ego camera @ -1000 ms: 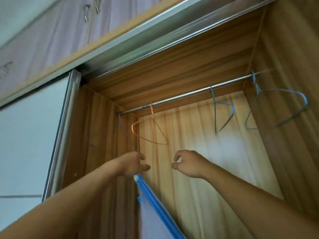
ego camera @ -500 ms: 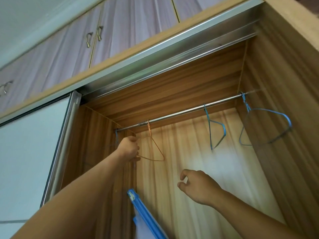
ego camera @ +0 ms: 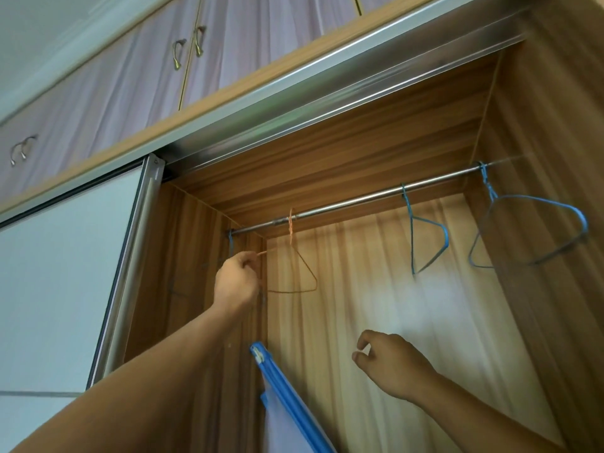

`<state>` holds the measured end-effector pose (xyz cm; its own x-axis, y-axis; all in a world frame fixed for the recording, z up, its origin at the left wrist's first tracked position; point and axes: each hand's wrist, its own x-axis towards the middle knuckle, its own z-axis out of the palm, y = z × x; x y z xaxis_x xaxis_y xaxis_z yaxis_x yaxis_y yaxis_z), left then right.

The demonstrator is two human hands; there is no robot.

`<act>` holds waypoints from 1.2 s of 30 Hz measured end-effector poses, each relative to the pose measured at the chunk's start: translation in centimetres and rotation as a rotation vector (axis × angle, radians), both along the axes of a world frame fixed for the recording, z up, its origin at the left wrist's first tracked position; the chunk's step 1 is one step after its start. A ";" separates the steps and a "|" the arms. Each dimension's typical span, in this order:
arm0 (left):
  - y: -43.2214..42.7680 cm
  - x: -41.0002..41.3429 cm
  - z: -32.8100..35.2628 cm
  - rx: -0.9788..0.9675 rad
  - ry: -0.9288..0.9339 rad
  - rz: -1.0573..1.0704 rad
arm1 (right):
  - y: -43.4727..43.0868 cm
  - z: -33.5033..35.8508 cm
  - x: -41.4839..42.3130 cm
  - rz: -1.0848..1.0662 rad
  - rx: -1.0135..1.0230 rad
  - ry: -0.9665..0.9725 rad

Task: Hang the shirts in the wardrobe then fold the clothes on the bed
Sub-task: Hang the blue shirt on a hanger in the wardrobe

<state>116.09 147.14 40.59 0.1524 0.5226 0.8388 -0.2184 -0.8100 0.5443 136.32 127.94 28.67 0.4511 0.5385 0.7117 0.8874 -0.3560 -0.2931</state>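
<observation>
Two more hangers share the wardrobe's steel rail (ego camera: 353,201): a narrow blue hanger (ego camera: 445,235) at one o'clock and a wide blue hanger (ego camera: 583,223) at two o'clock. At eleven o'clock hangs the orange wire hanger (ego camera: 290,225); the left hand (ego camera: 237,279) clamps its fingers round the hanger's left corner. The right hand (ego camera: 390,364), at five o'clock, is loosely curled and holds nothing, near a blue-edged fabric panel (ego camera: 281,387) at six.

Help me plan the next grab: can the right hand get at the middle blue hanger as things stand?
Probably yes. The right hand holds nothing and sits below the middle blue hanger, with only open air between them; the left hand grips the orange hanger off to the side.
</observation>
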 end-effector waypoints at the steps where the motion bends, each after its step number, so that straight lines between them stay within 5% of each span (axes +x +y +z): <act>1: 0.2 -0.5 -1.0 0.014 0.002 0.029 | 0.5 -0.2 -0.1 0.012 0.011 -0.004; 7: 0.6 -4.4 -6.5 0.053 0.081 0.178 | 4.0 -3.4 -0.4 0.086 -0.044 0.015; 11: -0.4 -5.8 -10.9 -0.039 0.279 0.066 | 5.8 -7.8 -0.1 0.189 -0.136 0.177; 15: -1.0 -6.6 -14.6 -0.111 0.481 -0.014 | 7.0 -13.1 -0.3 0.291 -0.023 0.270; 18: -1.0 -7.1 -16.8 -0.037 0.783 0.092 | 7.2 -16.9 -0.5 0.362 -0.002 0.467; 21: -1.0 -6.1 -18.9 0.288 1.257 0.369 | 6.7 -19.7 -1.0 0.408 -0.016 0.480; 24: -1.8 -3.3 -22.3 0.406 1.477 0.330 | 6.7 -21.7 -2.3 0.534 -0.009 0.494; 28: -2.7 0.8 -27.1 0.067 1.500 -0.033 | 6.9 -23.7 -3.7 0.611 -0.021 0.582; 32: -1.9 2.3 -30.2 -0.053 1.474 -0.179 | 6.7 -25.4 -3.2 0.635 -0.056 0.615; 36: -0.4 1.8 -31.3 -0.148 1.414 -0.205 | 5.2 -29.4 -0.8 0.361 0.157 0.312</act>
<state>117.90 146.71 9.24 0.8788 0.4572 -0.1369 0.4634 -0.7486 0.4742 135.54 133.10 -0.69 0.4603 0.5969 0.6571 0.8071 0.0269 -0.5898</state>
